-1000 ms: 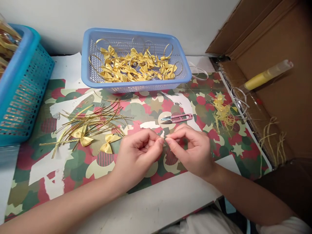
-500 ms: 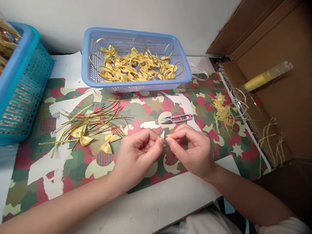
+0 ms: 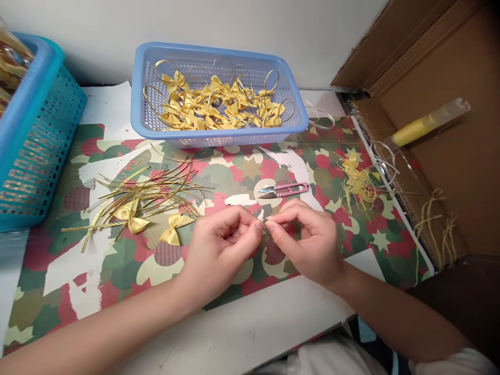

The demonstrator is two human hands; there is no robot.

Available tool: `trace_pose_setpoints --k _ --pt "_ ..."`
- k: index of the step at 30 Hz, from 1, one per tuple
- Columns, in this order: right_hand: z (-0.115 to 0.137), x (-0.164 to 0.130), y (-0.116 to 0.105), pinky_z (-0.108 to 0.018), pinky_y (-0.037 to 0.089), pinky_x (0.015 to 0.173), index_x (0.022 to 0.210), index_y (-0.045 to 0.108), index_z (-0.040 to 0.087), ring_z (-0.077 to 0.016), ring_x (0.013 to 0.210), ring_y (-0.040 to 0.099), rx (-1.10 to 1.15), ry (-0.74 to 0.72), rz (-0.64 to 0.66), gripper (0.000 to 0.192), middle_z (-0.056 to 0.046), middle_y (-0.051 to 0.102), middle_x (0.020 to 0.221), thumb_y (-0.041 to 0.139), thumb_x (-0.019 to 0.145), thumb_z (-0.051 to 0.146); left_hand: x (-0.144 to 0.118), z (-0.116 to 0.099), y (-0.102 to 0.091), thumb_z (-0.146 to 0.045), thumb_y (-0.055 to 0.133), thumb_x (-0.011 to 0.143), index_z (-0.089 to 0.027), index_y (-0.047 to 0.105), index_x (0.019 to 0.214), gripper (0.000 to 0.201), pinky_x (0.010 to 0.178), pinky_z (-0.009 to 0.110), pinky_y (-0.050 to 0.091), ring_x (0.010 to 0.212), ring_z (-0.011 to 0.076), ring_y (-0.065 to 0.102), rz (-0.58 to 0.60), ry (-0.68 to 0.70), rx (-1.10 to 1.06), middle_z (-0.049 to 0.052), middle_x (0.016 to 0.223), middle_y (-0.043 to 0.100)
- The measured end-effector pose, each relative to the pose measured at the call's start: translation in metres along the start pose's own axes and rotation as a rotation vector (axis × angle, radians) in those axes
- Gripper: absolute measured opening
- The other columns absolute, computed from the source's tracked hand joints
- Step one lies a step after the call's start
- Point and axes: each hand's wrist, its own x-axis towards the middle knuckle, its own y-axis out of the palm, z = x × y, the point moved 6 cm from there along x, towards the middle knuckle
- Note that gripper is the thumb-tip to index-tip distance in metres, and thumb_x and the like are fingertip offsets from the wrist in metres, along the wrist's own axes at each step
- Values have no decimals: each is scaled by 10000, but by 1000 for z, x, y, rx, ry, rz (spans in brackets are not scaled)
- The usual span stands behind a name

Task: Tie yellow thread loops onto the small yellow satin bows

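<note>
My left hand [image 3: 219, 245] and right hand [image 3: 308, 239] meet in a narrow pinch grip; what they hold, I cannot tell. Anything that small could slip and vanish on the patterned desk [image 3: 234, 177].

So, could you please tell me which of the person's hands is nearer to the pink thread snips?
The right hand. It sits just below the pink thread snips, its knuckles almost under them. The left hand is further off, below and to their left.

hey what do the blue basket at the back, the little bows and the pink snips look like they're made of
Blue basket: moulded plastic, judging by its perforated walls. Bows: probably satin ribbon, with a soft yellow sheen. Pink snips: pink handle, material unclear; bare metal blades, going by the silvery tips.
</note>
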Motion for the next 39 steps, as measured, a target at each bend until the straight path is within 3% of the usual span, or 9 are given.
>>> trace_pose_setpoints --k 18,39 --pt "0 -1 1 -266 456 575 692 591 177 -111 599 535 5 -25 -1 167 12 619 605 641 808 67 1 -2 1 -169 573 843 -146 543 608 237 367 113 276 418 33 333 -5 71 3 -72 471 411" --pt "-3 -2 -1 -249 469 563 728 632 188 -112 619 568 1 11 -9 124 5 643 656 652 806 94 -2 -1 4 -189 575 874 -153 568 647 230 399 141 266 455 48 314 51 131 83 -70 502 374"
